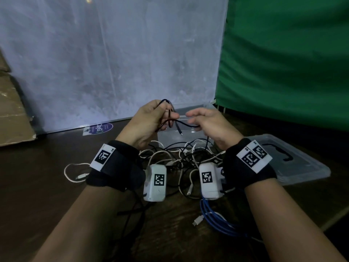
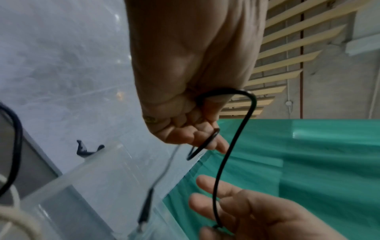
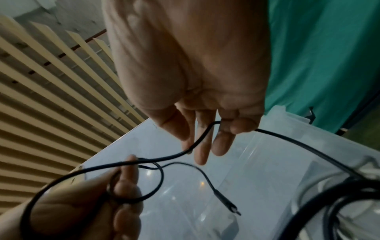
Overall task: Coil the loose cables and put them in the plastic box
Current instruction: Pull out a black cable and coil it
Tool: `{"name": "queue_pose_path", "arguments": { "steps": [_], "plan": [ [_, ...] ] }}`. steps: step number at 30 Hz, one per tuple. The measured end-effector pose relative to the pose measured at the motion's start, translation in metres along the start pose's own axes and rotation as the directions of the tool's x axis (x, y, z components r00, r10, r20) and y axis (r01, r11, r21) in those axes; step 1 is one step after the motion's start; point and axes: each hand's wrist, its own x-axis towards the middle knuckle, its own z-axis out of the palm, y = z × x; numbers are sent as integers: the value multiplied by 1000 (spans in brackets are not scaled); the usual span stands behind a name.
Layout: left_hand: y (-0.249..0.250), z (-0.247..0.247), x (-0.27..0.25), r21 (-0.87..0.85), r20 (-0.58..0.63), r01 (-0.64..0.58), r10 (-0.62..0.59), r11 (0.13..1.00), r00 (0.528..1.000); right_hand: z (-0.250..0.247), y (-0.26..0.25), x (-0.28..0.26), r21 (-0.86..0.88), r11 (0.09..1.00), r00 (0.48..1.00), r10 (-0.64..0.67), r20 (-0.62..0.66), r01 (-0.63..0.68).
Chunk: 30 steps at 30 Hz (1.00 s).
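Landmark: every place is being given relative to the plastic box [image 1: 196,134], which is standing lidless on the table [image 1: 56,176].
Blue cable [image 1: 217,222]: a bundle is lying on the table, nearest the person and well in front of the box.
Cable pile [image 1: 181,156]: white and black leads are lying tangled just in front of the box, touching its near wall.
Black cable [image 1: 186,125]: it is being held up over the box's near edge, one plug end dangling free above the opening.
Left hand [image 1: 151,120]: its fingers [image 2: 205,139] are curled around a small loop of the black cable, above the box's left side.
Right hand [image 1: 205,122]: its fingers [image 3: 224,138] are loosely bent, the cable being hooked between them; the rest is trailing down to the pile.
Lid [image 1: 290,161]: it is lying to the right of the box.
Handling: the cable is judged light, thin, limp and springy, so loops are likely to be lost unless pinched where they cross; the plug is best left unstrained.
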Motion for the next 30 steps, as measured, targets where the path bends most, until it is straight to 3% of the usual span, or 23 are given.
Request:
{"name": "queue_pose_path", "arguments": {
  "steps": [4,9,13,15,17,21,27,30],
  "plan": [
    [-2,-14,2,198,32,-113,109,974,994,-5,5,1,-72,997,1000,-19,-6,18],
    [-1,-12,-4,168,212,-183,145,969,966,-4,7,5,-55,992,993,-115,-25,113],
    [4,-14,-3,232,228,-250,198,940,953,-8,4,2,-95,986,991,-137,12,137],
    [4,-20,-2,291,207,-216,159,932,965,-14,2,-1,-34,994,995,-100,2,100],
    [4,-24,-2,392,263,-166,63,905,963,-19,2,-2,64,994,996,-81,-32,83],
    [3,-25,-5,591,380,-70,-201,804,903,-22,-1,-2,132,987,988,-80,-129,97],
    [1,-8,-3,598,186,8,-148,802,971,-19,-6,-8,247,961,992,-115,-48,123],
    [-9,3,2,497,-37,-35,61,867,997,-22,-8,-12,321,943,995,-96,5,89]
  ]
}}
